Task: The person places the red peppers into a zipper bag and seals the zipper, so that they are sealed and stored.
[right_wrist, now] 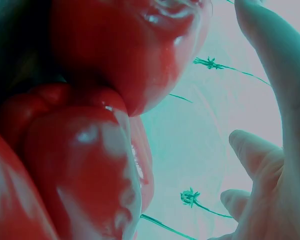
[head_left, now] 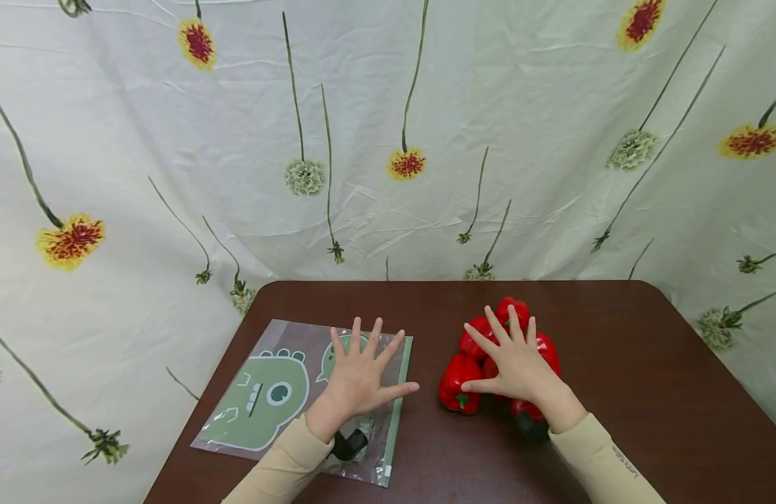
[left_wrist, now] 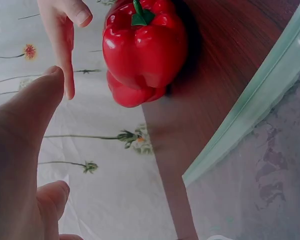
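Observation:
My left hand (head_left: 361,378) is spread wide, palm down, over the right part of a clear zip bag (head_left: 353,472) with green monster prints. Nothing is between its fingers. My right hand (head_left: 517,364), also with fingers spread, is held over a cluster of several red bell peppers (head_left: 460,381) and partly covers them in the head view. In the left wrist view one bell pepper (left_wrist: 145,47) with a green stem stands beyond the thumb. Close by the right hand, glossy bell peppers (right_wrist: 82,165) fill the left side of the right wrist view.
A dark brown table (head_left: 634,392) carries the bag and the peppers. Behind it hangs a pale cloth (head_left: 527,84) printed with flowers. The bag's green zip edge (head_left: 397,409) faces the peppers, with bare wood between them.

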Demonstrator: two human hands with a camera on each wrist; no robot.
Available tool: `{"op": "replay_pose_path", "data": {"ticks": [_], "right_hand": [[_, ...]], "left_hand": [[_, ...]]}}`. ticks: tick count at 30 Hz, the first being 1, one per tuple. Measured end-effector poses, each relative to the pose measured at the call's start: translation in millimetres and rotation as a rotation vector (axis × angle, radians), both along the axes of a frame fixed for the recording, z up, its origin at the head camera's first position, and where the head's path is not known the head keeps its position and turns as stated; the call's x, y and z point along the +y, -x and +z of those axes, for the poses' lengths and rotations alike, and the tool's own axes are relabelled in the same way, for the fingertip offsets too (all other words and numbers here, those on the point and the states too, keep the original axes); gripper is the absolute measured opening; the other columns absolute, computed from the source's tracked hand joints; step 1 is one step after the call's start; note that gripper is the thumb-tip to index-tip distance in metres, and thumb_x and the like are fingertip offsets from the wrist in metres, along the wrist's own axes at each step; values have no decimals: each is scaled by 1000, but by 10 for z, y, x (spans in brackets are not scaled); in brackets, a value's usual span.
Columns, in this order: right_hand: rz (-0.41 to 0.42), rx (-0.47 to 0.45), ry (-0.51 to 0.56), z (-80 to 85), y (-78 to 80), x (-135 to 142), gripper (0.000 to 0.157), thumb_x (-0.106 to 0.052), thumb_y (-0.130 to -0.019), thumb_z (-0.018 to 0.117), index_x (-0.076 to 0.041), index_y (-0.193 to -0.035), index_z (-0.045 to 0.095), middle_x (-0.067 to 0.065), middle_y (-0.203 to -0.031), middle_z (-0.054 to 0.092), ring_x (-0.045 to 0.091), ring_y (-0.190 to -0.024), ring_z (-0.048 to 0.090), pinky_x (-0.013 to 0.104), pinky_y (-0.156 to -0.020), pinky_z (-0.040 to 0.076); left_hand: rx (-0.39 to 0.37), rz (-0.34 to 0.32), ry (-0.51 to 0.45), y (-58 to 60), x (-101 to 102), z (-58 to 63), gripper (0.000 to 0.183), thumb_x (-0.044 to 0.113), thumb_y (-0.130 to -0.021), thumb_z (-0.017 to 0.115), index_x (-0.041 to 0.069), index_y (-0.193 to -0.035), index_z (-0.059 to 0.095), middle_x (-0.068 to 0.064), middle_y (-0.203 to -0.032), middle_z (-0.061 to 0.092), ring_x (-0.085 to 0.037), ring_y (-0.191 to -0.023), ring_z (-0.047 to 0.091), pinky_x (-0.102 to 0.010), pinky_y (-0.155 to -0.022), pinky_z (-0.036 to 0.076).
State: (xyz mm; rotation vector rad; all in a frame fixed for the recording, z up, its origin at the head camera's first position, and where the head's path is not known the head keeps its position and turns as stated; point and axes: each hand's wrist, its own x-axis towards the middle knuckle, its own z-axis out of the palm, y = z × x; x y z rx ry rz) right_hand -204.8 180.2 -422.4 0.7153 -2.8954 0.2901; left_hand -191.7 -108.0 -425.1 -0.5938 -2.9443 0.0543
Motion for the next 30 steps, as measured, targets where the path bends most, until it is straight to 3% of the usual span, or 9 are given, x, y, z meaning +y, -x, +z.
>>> {"op": "replay_pose_path", "data": {"ticks": [6, 18, 26, 30], "right_hand": [[5, -18, 35, 7, -17, -33, 98, -68, -69, 67, -20, -147, 33, 20, -154, 13, 53, -134, 4, 70, -101, 2], [34, -55, 145, -51, -48, -90, 100, -67, -68, 68, -23, -149, 28, 18, -154, 12, 51, -136, 3, 64, -106, 6], [64, -55, 274, -101, -75, -130, 101, -58, -67, 75, -20, -148, 29, 16, -153, 20, 43, -137, 12, 62, -104, 22], [78, -69, 373, -142, -84, -149, 101, -57, -68, 75, -20, -149, 28, 13, -151, 25, 38, -137, 20, 59, -99, 33]], "left_hand": [[2, 8, -34, -9, 8, -4, 90, 83, -77, 31, 34, -150, 18, -12, -155, 15, -47, -138, 4, -74, -98, 2], [11, 18, -228, -70, 35, -14, 88, 80, -78, 35, 29, -149, 26, -12, -154, 21, -47, -138, 6, -72, -99, 1], [-8, 53, -373, -91, 35, -97, 84, 77, -81, 37, 29, -149, 26, -12, -152, 25, -44, -139, 8, -69, -102, -1], [-1, 69, -453, -105, 36, -134, 85, 75, -81, 42, 23, -148, 31, -12, -150, 30, -43, -138, 13, -67, -103, 1]]}}
